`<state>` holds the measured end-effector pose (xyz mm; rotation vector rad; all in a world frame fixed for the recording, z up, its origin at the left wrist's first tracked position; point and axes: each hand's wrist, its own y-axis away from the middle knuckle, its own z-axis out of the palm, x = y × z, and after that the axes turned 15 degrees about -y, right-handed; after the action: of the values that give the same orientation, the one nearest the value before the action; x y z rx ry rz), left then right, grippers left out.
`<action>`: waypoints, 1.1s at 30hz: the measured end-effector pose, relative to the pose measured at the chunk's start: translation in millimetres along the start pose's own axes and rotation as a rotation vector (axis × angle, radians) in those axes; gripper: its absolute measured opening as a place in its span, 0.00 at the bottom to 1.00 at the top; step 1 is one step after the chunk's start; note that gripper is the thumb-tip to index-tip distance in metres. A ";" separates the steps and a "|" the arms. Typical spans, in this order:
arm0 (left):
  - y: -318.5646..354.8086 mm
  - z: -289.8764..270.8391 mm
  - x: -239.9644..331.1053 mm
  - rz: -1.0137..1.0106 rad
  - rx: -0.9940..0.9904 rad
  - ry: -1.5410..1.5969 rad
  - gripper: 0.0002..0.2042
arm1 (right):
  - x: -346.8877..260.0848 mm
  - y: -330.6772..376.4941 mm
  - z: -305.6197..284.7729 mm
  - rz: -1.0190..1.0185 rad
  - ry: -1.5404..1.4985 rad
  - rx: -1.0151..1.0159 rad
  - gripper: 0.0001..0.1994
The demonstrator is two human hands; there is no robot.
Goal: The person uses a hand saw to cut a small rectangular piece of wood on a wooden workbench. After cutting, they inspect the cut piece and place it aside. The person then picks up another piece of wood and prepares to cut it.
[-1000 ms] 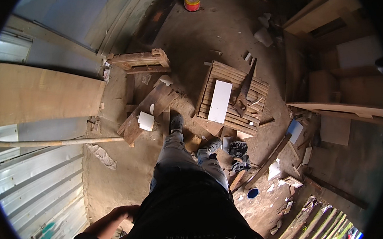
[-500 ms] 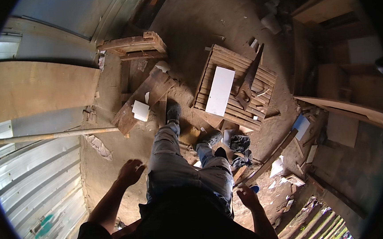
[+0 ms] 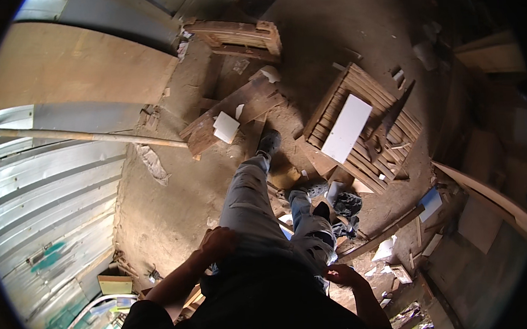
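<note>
Long brown wooden batten [image 3: 381, 235] lies flat on the dirt floor [image 3: 174, 195], just R of the person's right leg and nearest the right hand [image 3: 343, 275], not touching it. Dark crumpled cloth bundle [image 3: 347, 204] sits between batten and the right shoe [image 3: 314, 189].

Step in hand, as I read it: walking across scrap-strewn ground, mid-stride. Left boot [image 3: 268, 143] is out in front, right shoe behind it. Nothing is being carried.

Next move calls for, imo: sure footing. The bare patch ahead is narrow, w/ a brown flat plank [image 3: 247, 101] carrying a small white square block [image 3: 226, 127] just L of the lead boot, and a slatted wooden pallet [image 3: 332, 95] w/ a white rectangular board [image 3: 346, 128] on top just R of it. Loose offcuts around the pallet look like trip risks.

Hand pose:
- left hand [image 3: 219, 241]: forearm comes up from lower edge, elbow bent, hand against the left thigh. Fingers curled into a loose fist, nothing in it.
- right hand: arm hangs by the right hip, wrist slack, fingers loosely spread and part open, palm approx downward. Empty, clear of the batten.

Elsewhere: a long thin wooden pole [image 3: 90, 137] rests across grey corrugated metal sheeting [image 3: 40, 198] on the L side, well apart from both hands.
</note>
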<state>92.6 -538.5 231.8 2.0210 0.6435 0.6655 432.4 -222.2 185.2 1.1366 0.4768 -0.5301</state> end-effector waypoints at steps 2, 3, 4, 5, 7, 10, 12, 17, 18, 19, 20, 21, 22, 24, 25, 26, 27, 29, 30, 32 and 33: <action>3.5 -5.2 -15.3 0.003 -0.078 0.046 0.14 | -12.8 -1.4 6.0 0.121 -0.011 0.001 0.18; 6.6 -8.6 -23.6 0.095 -0.123 0.041 0.14 | -19.1 -2.9 10.7 0.160 -0.006 -0.012 0.18; 11.3 -11.9 -32.4 0.174 -0.198 0.013 0.14 | -24.5 -5.8 16.8 0.224 0.007 -0.008 0.18; 11.5 -16.3 -44.8 0.279 -0.248 -0.026 0.14 | -28.7 -11.5 21.3 0.214 0.090 -0.047 0.18; 2.9 -20.7 -75.7 0.298 -0.228 0.109 0.15 | -30.6 -28.7 28.4 0.132 0.019 -0.056 0.18; -59.9 -13.2 -140.0 0.226 -0.180 0.182 0.15 | -17.6 -67.6 18.8 0.246 -0.025 -0.006 0.13; -136.5 -6.5 -196.4 0.047 0.045 0.167 0.10 | 1.6 -116.6 -10.9 -0.103 0.098 0.127 0.11; -330.7 19.9 -280.3 -0.614 0.473 0.768 0.31 | 48.8 -190.4 -131.2 0.127 -0.168 0.623 0.08; -365.1 23.7 -287.3 -0.649 0.417 0.799 0.41 | 58.4 -198.4 -155.0 0.072 -0.247 0.647 0.08; -398.6 27.4 -291.3 -0.664 0.419 0.799 0.45 | 70.5 -207.7 -175.7 0.145 -0.151 0.701 0.08; -427.6 32.3 -293.6 -0.690 0.425 0.817 0.49 | 84.5 -216.5 -194.1 0.172 -0.116 0.722 0.09; -454.3 37.9 -295.1 -0.738 0.446 0.792 0.51 | 99.2 -220.8 -210.6 0.170 0.013 0.696 0.10; -481.8 42.8 -296.1 -0.779 0.480 0.786 0.53 | 114.9 -225.0 -229.3 0.150 0.115 0.688 0.11; -530.5 47.9 -303.4 -0.841 0.502 0.784 0.61 | 155.0 -239.1 -249.2 0.152 0.166 0.759 0.13; -548.5 50.8 -308.1 -0.897 0.514 0.788 0.62 | 175.6 -249.6 -257.7 0.000 0.538 0.755 0.14; -564.0 52.8 -312.4 -0.981 0.484 0.819 0.61 | 192.6 -255.6 -268.0 -0.106 0.718 0.713 0.15; -574.0 56.1 -316.0 -1.060 0.454 0.804 0.61 | 207.1 -263.2 -278.6 -0.136 0.747 0.632 0.15; -585.5 61.4 -320.2 -1.070 0.510 0.813 0.61 | 226.2 -286.3 -289.0 -0.201 0.887 0.579 0.17; -587.4 64.4 -319.6 -1.096 0.552 0.812 0.61 | 229.9 -300.2 -290.6 -0.203 0.931 0.582 0.17; -584.4 68.4 -316.7 -1.088 0.602 0.784 0.58 | 223.0 -326.2 -291.7 -0.009 0.852 0.503 0.16; -581.0 69.0 -314.3 -1.117 0.607 0.779 0.56 | 214.1 -340.1 -289.6 0.053 0.675 0.419 0.15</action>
<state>-195.5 -512.1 -366.1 1.4239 2.4086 0.5447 364.5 -94.9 -288.7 1.7335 0.9414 -0.1850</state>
